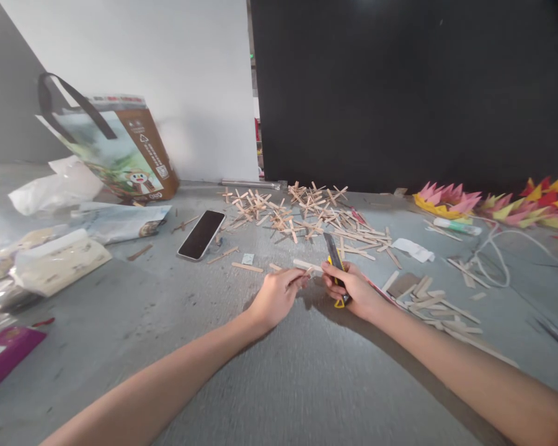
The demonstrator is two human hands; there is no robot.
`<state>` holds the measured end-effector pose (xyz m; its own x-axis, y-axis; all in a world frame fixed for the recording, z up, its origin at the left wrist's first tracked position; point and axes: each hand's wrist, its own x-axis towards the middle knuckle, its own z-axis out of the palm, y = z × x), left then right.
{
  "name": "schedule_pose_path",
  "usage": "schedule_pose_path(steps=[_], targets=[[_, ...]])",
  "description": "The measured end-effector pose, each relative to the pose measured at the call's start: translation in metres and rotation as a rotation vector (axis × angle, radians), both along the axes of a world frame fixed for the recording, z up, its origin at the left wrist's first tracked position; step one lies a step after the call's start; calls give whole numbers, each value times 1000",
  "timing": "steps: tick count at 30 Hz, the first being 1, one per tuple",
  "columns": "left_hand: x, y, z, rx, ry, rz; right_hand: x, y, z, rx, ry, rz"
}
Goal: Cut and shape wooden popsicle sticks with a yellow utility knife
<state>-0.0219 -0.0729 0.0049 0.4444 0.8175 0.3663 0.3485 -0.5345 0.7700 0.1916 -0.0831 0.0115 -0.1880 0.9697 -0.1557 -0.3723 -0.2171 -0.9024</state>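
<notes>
The right hand (353,290) grips a utility knife (336,263), the left hand (276,294) a small wooden piece (310,271); farther off, craft sticks (312,215) lie heaped right of a smartphone (201,235).

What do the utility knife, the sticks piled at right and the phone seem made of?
Utility knife: probably plastic casing, in solid black and yellow. Sticks: likely bare wood, pale tan and matte. Phone: probably glass-fronted, dark and smooth; its pale edge could be metal or plastic.

The bag (106,139) bears a recycling symbol (144,139), unreadable lettering (155,155).
</notes>
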Motion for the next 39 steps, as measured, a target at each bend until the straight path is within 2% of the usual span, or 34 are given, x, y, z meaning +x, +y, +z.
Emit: schedule_pose_path(steps=[21, 31, 35, 39], targets=[[0, 1, -1, -4, 11, -6, 2, 1, 0, -8, 21, 44], [1, 2, -6, -106, -40, -32, 1, 0, -3, 35, -24, -13], [1, 1, -2, -131, -31, -31, -2, -3, -1, 43, -57, -25], [1, -1, 1, -191, -141, -22, -3, -4, -1, 49, -73, -37]])
